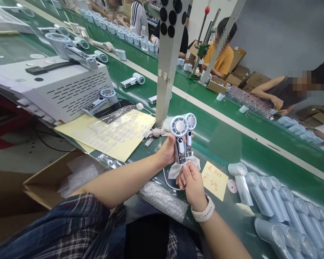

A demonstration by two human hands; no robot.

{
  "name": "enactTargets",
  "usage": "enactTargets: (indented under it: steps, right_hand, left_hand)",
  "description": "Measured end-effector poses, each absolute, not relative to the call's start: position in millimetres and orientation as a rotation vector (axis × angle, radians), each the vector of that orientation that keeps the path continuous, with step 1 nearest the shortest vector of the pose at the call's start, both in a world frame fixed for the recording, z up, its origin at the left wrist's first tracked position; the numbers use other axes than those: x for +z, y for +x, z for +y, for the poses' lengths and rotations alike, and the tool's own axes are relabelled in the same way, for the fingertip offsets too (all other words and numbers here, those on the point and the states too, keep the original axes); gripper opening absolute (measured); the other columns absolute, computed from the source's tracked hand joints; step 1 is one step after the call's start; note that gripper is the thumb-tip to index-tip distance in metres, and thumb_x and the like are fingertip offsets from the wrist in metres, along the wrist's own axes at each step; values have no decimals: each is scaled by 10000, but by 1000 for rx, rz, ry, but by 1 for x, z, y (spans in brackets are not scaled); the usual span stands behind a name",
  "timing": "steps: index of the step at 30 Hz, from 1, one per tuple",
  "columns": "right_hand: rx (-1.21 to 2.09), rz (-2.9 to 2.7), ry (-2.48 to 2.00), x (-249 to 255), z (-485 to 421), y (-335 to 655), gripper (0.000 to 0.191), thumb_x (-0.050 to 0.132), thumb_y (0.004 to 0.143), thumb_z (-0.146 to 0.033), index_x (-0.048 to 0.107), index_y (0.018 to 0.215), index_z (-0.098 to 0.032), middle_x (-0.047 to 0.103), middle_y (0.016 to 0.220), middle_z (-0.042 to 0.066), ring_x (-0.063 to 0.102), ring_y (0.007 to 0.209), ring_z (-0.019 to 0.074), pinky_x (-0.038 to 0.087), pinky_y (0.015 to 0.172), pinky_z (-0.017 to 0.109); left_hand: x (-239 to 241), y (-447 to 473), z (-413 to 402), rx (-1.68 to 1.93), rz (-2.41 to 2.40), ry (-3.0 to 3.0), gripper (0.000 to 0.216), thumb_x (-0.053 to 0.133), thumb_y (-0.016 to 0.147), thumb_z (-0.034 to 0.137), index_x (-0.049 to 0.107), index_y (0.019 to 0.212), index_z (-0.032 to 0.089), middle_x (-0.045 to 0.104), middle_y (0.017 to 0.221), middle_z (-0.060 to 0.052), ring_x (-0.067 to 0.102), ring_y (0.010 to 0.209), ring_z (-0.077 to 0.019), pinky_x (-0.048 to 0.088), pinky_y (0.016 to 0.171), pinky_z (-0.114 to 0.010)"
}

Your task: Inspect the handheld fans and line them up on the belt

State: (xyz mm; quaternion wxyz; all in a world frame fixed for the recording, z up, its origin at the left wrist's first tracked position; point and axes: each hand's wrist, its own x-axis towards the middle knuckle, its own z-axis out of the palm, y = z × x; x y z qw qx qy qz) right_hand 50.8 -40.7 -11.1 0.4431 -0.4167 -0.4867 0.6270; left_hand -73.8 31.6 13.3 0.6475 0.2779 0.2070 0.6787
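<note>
Two light-blue handheld fans stand side by side in my left hand (167, 150), which is closed round their handles. The nearer handheld fan (180, 149) shows a round grille and an exposed circuit board in its handle; the farther fan (190, 122) is partly hidden behind it. My right hand (192, 181) pinches at the foot of the nearer fan. A white cable (169, 184) loops across the bench into that hand; its plug is hidden by the fingers. Under the hands lies a crumpled white cloth (175, 171).
A handwritten yellow note (215, 180) lies beside rows of light-blue fans (267, 196) at right. A metal post (167, 68) rises ahead. At left are a yellow sheet of white stickers (116, 138), a white vented machine (78, 86) and a cardboard box (37, 180). Co-workers sit across the green belt (216, 133).
</note>
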Motion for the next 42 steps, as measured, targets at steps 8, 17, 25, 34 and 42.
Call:
enactTargets:
  steps: [8, 17, 25, 34, 42]
  right_hand:
    - [1427, -1377, -1034, -7, -43, 48, 381, 537, 967, -566, 555, 796, -226, 579, 623, -32, 576, 603, 152, 490, 675, 323]
    - [1067, -1549, -1072, -7, -39, 54, 342, 483, 1006, -477, 585, 800, -224, 625, 805, 26, 577, 787, 192, 455, 744, 338]
    - [1342, -1186, -1077, -12, -39, 52, 439, 570, 940, -608, 497, 727, -231, 422, 473, -91, 420, 443, 109, 345, 488, 255]
    - [1335, -1179, -1051, -23, -35, 49, 403, 516, 980, -563, 502, 740, -240, 518, 558, -53, 485, 515, 134, 418, 546, 275]
    - [950, -1545, -1056, -6, -31, 71, 332, 487, 995, -437, 578, 759, -223, 645, 1069, 78, 607, 1025, 229, 479, 946, 397]
  left_hand:
    - [16, -73, 27, 1570, 415, 597, 737, 724, 468, 877, 582, 595, 165, 736, 950, -106, 684, 1026, -329, 572, 816, -388]
    - [23, -80, 29, 1499, 295, 506, 711, 723, 530, 856, 564, 621, 169, 736, 955, -87, 708, 1021, -298, 594, 824, -370]
    - [20, -77, 25, 1525, 318, 659, 716, 691, 533, 882, 601, 631, 178, 725, 976, -87, 685, 1068, -331, 593, 826, -402]
    - [13, -69, 22, 1561, 328, 704, 712, 708, 531, 868, 653, 654, 169, 721, 986, -101, 662, 1113, -347, 587, 845, -394]
    - [16, -79, 27, 1598, 336, 608, 640, 743, 638, 755, 707, 908, 175, 742, 1042, -95, 674, 1120, -339, 573, 908, -431]
